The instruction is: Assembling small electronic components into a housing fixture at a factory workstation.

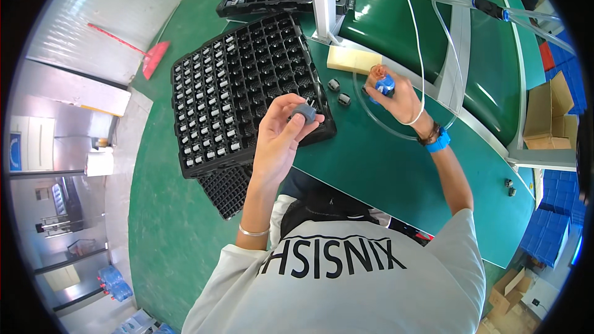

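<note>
My left hand (281,130) is closed on a small dark grey cylindrical part (304,112) with a thin light pin on top. It holds the part over the near right edge of a large black compartment tray (284,46). Small white-and-black cylindrical parts stand in the tray's left columns; compartments further right look dark. Over the green table, my right hand (398,96) grips a blue hand tool (385,85) with an orange-brown end. Its lower portion is hidden by my fingers. Just left of it, two loose cylindrical parts (344,99) lie on the tabletop.
A cream block (352,59) lies by a white upright post (322,0). Behind it runs a green conveyor belt (396,21). A clear hose (378,120) and a white cord (413,0) hang around my right hand. Another black tray (266,6) holds jumbled parts.
</note>
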The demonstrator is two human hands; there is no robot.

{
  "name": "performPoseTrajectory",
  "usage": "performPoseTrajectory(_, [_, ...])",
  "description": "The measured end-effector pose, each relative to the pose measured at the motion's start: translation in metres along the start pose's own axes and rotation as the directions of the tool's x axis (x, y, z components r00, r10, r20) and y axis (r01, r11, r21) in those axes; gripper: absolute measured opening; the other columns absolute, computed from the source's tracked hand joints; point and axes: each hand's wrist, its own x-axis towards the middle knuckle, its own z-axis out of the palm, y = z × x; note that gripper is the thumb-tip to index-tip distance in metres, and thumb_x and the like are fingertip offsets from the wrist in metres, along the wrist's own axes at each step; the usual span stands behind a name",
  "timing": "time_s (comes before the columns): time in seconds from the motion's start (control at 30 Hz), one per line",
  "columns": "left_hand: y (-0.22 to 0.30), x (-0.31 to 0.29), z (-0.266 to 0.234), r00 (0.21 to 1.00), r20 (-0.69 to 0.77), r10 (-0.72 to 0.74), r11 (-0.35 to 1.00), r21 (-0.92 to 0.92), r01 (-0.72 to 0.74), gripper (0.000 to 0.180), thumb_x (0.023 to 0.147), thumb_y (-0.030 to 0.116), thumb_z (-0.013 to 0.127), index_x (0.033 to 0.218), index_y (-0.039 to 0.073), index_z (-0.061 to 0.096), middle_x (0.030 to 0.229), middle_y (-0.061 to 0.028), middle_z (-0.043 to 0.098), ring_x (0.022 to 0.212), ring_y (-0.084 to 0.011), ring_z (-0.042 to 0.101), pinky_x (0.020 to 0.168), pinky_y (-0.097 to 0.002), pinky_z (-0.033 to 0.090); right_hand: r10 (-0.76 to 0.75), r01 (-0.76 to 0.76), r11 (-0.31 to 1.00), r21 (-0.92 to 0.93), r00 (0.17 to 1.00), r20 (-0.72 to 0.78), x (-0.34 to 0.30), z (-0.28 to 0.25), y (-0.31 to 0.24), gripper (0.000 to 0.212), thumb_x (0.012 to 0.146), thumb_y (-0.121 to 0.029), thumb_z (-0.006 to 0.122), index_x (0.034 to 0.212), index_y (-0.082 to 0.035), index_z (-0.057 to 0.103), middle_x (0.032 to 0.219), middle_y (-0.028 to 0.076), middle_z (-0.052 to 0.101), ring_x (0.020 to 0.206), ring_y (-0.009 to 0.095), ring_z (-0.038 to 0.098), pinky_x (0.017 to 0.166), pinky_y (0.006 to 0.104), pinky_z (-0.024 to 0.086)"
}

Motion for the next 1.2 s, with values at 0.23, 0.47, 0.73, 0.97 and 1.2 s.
performPoseTrajectory(0.23, [-0.015,0.007,0.012,0.981,0.162,0.108,0.99,0.071,-0.121,0.028,0.08,0.009,0.062,0.103,-0.001,0.052,0.094,-0.0076,0.059,0.085,-0.0132,0.058,0.076,-0.0241,0.047,0.151,-0.38,0.015,0.925,0.915,0.373,0.008,0.002,-0.06,0.043,0.084,-0.04,0.049,0.107,-0.003,0.05,0.096,0.007,0.057,0.084,0.013,0.056,0.072,0.0237,0.043])
performPoseTrajectory(0.47, [-0.017,0.006,0.036,0.956,0.057,0.289,0.954,0.07,-0.293,0.026,0.072,-0.005,0.064,0.097,-0.003,0.057,0.089,-0.0072,0.06,0.083,-0.0138,0.059,0.073,-0.0226,0.047,0.106,-0.379,-0.024,0.925,0.919,0.379,0.006,0.001,-0.087,0.045,0.083,-0.036,0.05,0.111,-0.001,0.047,0.099,0.008,0.056,0.086,0.016,0.058,0.073,0.03,0.049])
performPoseTrajectory(0.73, [-0.029,0.007,0.035,0.922,0.112,0.371,0.92,0.091,-0.381,0.025,0.071,-0.007,0.064,0.095,-0.004,0.056,0.098,-0.0078,0.052,0.087,-0.0129,0.055,0.077,-0.023,0.045,0.061,-0.433,-0.018,0.901,0.899,0.433,0.003,0.003,-0.077,0.045,0.084,-0.038,0.05,0.108,-0.001,0.047,0.097,0.007,0.055,0.085,0.015,0.058,0.075,0.028,0.048])
performPoseTrajectory(0.97, [-0.029,0.008,0.038,0.902,0.132,0.412,0.894,0.135,-0.428,0.039,0.066,-0.003,0.071,0.101,0.0,0.052,0.102,-0.0056,0.046,0.092,-0.0128,0.051,0.082,-0.0241,0.042,0.136,-0.415,-0.053,0.908,0.898,0.418,0.001,0.001,-0.091,0.045,0.084,-0.039,0.05,0.108,-0.001,0.047,0.095,0.007,0.055,0.087,0.015,0.057,0.078,0.028,0.046])
performPoseTrajectory(1.2, [-0.012,0.011,0.028,0.94,0.107,0.324,0.86,0.381,-0.339,0.06,0.059,-0.001,0.076,0.112,0.006,0.047,0.097,-0.0006,0.047,0.084,-0.0087,0.049,0.074,-0.0224,0.042,0.105,-0.241,0.093,0.966,0.967,0.231,0.008,0.009,-0.079,0.045,0.083,-0.036,0.052,0.112,-0.002,0.044,0.104,0.011,0.054,0.094,0.018,0.055,0.081,0.0292,0.045])
